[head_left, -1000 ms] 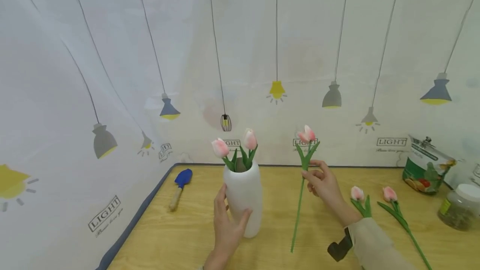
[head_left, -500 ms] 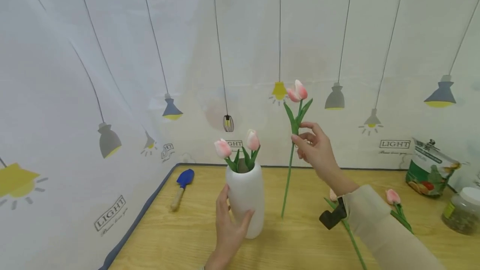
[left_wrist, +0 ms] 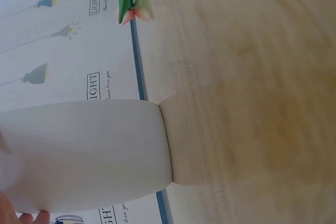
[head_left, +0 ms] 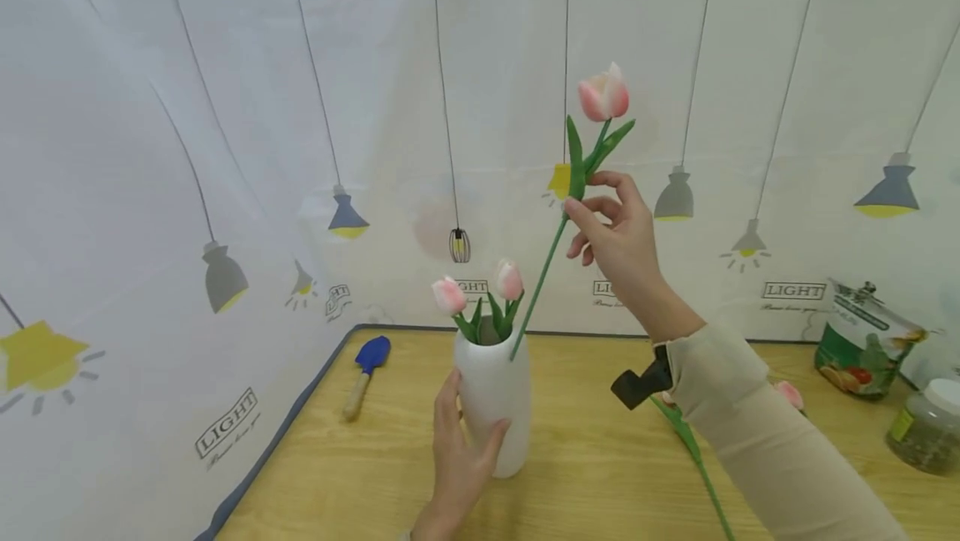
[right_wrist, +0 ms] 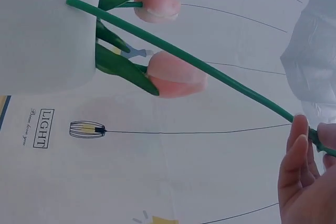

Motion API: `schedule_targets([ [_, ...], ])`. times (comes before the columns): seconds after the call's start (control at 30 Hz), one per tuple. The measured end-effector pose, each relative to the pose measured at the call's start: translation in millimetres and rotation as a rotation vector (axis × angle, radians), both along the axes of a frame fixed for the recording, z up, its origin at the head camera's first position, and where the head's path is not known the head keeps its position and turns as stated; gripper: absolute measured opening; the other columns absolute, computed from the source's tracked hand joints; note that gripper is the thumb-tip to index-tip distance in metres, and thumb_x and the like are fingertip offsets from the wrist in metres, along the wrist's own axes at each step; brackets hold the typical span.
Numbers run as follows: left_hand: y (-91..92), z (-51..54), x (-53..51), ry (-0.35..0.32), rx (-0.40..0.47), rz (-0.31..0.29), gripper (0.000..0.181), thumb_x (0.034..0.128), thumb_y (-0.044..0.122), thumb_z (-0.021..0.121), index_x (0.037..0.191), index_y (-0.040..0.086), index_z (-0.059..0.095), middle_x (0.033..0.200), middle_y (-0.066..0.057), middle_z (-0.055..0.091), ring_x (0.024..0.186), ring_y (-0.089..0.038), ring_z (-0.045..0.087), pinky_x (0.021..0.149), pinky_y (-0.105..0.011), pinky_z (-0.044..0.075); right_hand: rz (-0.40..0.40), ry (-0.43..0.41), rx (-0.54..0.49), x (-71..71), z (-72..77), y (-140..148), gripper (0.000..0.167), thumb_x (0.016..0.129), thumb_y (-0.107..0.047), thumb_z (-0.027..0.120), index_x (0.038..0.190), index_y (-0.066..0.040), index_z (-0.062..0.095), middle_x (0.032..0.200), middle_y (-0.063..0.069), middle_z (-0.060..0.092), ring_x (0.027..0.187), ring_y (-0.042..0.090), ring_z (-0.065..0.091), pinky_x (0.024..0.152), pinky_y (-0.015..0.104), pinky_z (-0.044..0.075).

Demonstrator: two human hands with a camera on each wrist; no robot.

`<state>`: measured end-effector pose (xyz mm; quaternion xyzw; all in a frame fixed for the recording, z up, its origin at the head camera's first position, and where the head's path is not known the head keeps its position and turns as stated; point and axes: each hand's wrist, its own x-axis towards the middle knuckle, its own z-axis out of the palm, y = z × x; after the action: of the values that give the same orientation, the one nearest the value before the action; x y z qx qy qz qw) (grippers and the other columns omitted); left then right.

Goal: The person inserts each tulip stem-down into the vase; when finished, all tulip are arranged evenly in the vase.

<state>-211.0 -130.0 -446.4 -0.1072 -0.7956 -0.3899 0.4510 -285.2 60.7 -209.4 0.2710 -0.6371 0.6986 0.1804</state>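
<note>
A white vase (head_left: pixel 492 408) stands upright on the wooden table, with two pink-and-white tulips (head_left: pixel 508 280) in its mouth. My left hand (head_left: pixel 461 462) grips the vase low on its side, thumb and fingers around it. Up and to the right, my right hand (head_left: pixel 618 237) pinches a third tulip (head_left: pixel 603 95) by the stem just under its leaves. That stem (right_wrist: pixel 194 61) slants down, and its lower end overlaps the vase's outer wall near the rim in the head and right wrist views. In the left wrist view the vase (left_wrist: pixel 94 153) meets the tabletop.
A blue trowel (head_left: pixel 367 366) with a wooden handle lies left of the vase. More tulips lie at the right, partly behind the right sleeve (head_left: pixel 757 416); one green stem (head_left: pixel 701 466) shows. A green-and-white bag (head_left: pixel 866 341) and a lidded jar (head_left: pixel 926 428) stand far right.
My right hand has risen and moved left with the tulip, bringing the stem's lower end up to the vase rim. My left hand still holds the vase in place.
</note>
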Motion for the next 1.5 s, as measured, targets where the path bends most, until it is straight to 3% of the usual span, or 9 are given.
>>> schedule_targets([
  [0.23,1.3,1.5,2.2,-0.007,0.009,0.001,0.085,0.0697,0.022,0.074,0.137,0.004,0.026,0.128,-0.014,0.041,0.114,-0.022,0.043,0.073,-0.04,0.05,0.004,0.051,-0.083,1.8,9.2,-4,0.032,0.083,-0.018,0.06,0.11,-0.018,0.042,0.078,0.003,0.055,0.04,0.014,0.052,0.039,0.021,0.041],
  [0.33,1.4,1.2,1.8,-0.004,0.007,0.003,0.085,0.07,0.021,0.074,0.137,0.004,0.026,0.128,-0.014,0.04,0.114,-0.022,0.043,0.072,-0.04,0.05,-0.004,0.045,-0.055,1.3,5.8,-7,0.032,0.084,-0.02,0.06,0.11,-0.019,0.042,0.079,0.003,0.054,0.04,0.014,0.052,0.04,0.021,0.042],
  [0.6,2.8,1.8,1.0,0.004,-0.005,0.01,0.085,0.0695,0.021,0.074,0.137,0.003,0.026,0.128,-0.015,0.041,0.114,-0.024,0.044,0.072,-0.04,0.05,0.032,0.004,0.151,-1.2,-29.3,-19,0.029,0.087,-0.022,0.055,0.11,-0.017,0.037,0.081,0.004,0.053,0.044,0.016,0.054,0.042,0.027,0.045],
  [0.93,5.7,2.3,1.4,-0.007,-0.018,0.018,0.086,0.0695,0.023,0.074,0.137,0.002,0.026,0.128,-0.016,0.041,0.114,-0.026,0.044,0.073,-0.041,0.05,0.088,-0.088,0.309,6.0,-80.7,-33,0.029,0.089,-0.023,0.053,0.109,-0.009,0.037,0.089,0.02,0.055,0.043,0.015,0.052,0.039,0.029,0.043],
  [1.1,6.1,1.1,1.6,-0.019,-0.012,0.011,0.085,0.0713,0.023,0.073,0.138,0.003,0.024,0.13,-0.015,0.039,0.115,-0.027,0.043,0.074,-0.042,0.049,0.093,-0.054,0.387,9.7,-91.9,-40,0.022,0.088,-0.023,0.053,0.102,-0.008,0.044,0.086,0.018,0.056,0.045,0.02,0.052,0.04,0.025,0.042],
  [1.33,8.7,1.4,0.9,0.044,-0.035,0.017,0.085,0.0698,0.021,0.074,0.136,0.0,0.026,0.131,-0.018,0.039,0.115,-0.029,0.043,0.073,-0.045,0.05,-0.019,0.028,0.486,11.3,-100.9,-40,0.01,0.083,-0.019,0.06,0.087,-0.012,0.055,0.08,0.005,0.057,0.059,0.013,0.05,0.05,0.023,0.044],
  [1.5,11.1,2.6,0.6,0.025,-0.026,0.016,0.084,0.0702,0.021,0.074,0.137,0.001,0.026,0.131,-0.017,0.038,0.115,-0.03,0.043,0.075,-0.044,0.05,-0.056,0.02,0.529,10.5,-104.4,-37,0.01,0.081,-0.02,0.062,0.084,-0.011,0.058,0.076,0.004,0.057,0.057,0.013,0.046,0.049,0.022,0.04],
])
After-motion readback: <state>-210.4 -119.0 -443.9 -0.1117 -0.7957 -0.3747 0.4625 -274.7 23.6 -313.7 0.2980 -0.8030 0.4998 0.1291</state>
